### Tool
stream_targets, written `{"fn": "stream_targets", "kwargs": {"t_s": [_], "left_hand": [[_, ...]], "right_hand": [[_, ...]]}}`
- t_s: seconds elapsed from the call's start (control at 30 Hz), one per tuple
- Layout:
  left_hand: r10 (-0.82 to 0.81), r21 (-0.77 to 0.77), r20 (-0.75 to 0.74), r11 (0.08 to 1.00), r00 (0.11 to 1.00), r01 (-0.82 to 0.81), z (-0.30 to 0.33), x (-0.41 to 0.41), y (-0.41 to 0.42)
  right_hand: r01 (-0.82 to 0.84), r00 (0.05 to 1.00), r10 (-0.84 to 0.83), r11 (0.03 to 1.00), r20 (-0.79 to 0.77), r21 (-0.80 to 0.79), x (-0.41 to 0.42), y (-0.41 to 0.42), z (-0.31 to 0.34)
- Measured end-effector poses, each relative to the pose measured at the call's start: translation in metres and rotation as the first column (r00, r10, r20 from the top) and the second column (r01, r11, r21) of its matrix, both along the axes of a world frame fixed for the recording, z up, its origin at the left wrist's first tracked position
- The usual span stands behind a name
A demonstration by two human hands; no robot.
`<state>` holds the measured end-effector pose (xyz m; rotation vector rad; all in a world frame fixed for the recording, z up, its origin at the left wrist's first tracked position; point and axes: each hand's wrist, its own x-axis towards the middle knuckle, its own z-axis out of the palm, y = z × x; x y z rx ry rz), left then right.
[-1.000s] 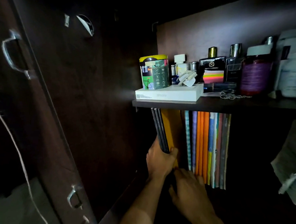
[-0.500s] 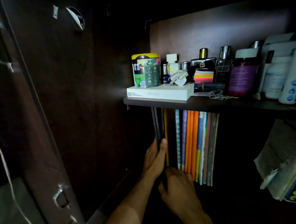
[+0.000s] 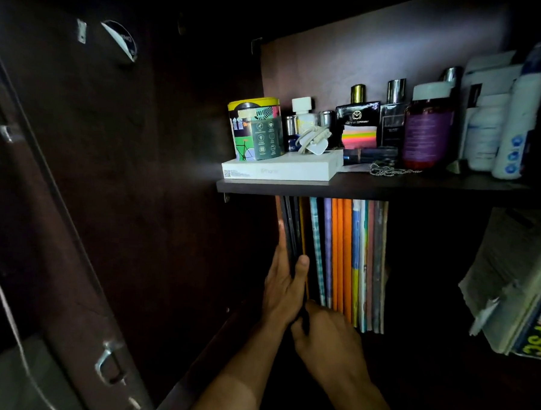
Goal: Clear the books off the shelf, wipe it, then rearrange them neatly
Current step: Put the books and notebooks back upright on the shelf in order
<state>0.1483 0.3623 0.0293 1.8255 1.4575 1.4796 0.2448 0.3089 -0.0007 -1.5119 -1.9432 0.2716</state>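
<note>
Squaring the thin dark books (image 3: 291, 231) at the left end of the lower shelf's upright row, the left hand (image 3: 285, 287) clamps them, thumb in front; the right hand (image 3: 328, 339) curls at their base, its grip hidden. Best pressed flush against the bright orange books (image 3: 341, 255). Legible above: "THE MAN COMPANY" on a black square bottle (image 3: 356, 118), "iPhone" on a flat white box (image 3: 280, 171).
</note>
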Motion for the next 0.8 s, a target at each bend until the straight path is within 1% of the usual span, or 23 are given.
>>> {"fn": "stream_targets", "kwargs": {"t_s": [0.07,0.13,0.23,0.33,0.4,0.43,0.5,0.57,0.63,0.67,0.7,0.77,0.8], "left_hand": [[0.022,0.059,-0.006,0.998,1.000,-0.021,0.001,0.001,-0.001],[0.039,0.103,0.027,0.994,0.999,-0.042,0.001,0.001,0.000],[0.079,0.095,0.122,0.991,0.989,-0.091,-0.003,0.001,-0.007],[0.108,-0.005,0.213,0.994,0.971,-0.110,-0.002,0.002,-0.029],[0.071,-0.094,0.233,0.994,0.970,-0.050,0.002,-0.001,-0.045],[0.034,-0.122,0.236,0.993,0.971,-0.005,0.006,-0.006,-0.053],[0.017,-0.154,0.248,0.988,0.969,0.022,0.017,-0.016,-0.064],[0.074,-0.213,0.303,0.977,0.950,-0.008,0.027,-0.025,-0.073],[0.144,-0.300,0.361,0.954,0.921,-0.032,0.036,-0.026,-0.087],[0.160,-0.327,0.366,0.944,0.917,-0.035,0.038,-0.021,-0.100],[0.159,-0.322,0.371,0.946,0.915,-0.034,0.042,-0.016,-0.105],[0.104,-0.287,0.363,0.958,0.926,0.005,0.049,0.006,-0.131],[0.046,-0.265,0.363,0.963,0.931,0.056,0.054,0.019,-0.147]], "right_hand": [[0.042,0.999,-0.042,0.999,-0.019,0.017,0.000,-0.002,0.002],[0.069,0.997,-0.067,0.996,-0.040,0.053,0.000,-0.005,0.003],[0.070,0.991,-0.055,0.991,-0.125,0.111,0.005,-0.017,0.002],[0.074,0.963,-0.041,0.991,-0.266,0.115,0.016,-0.034,0.004],[0.084,0.938,-0.049,0.993,-0.344,0.088,0.026,-0.049,0.006],[0.087,0.929,-0.054,0.993,-0.366,0.075,0.032,-0.061,0.007],[0.091,0.916,-0.065,0.995,-0.396,0.047,0.045,-0.087,0.011],[0.100,0.907,-0.081,0.995,-0.414,0.026,0.058,-0.115,0.015],[0.118,0.905,-0.088,0.992,-0.416,0.047,0.069,-0.137,0.026],[0.124,0.904,-0.091,0.991,-0.417,0.053,0.072,-0.150,0.032],[0.122,0.909,-0.088,0.991,-0.407,0.058,0.072,-0.151,0.043],[0.129,0.909,-0.079,0.987,-0.409,0.095,0.073,-0.165,0.062],[0.149,0.904,-0.087,0.982,-0.419,0.117,0.074,-0.174,0.071]]}}
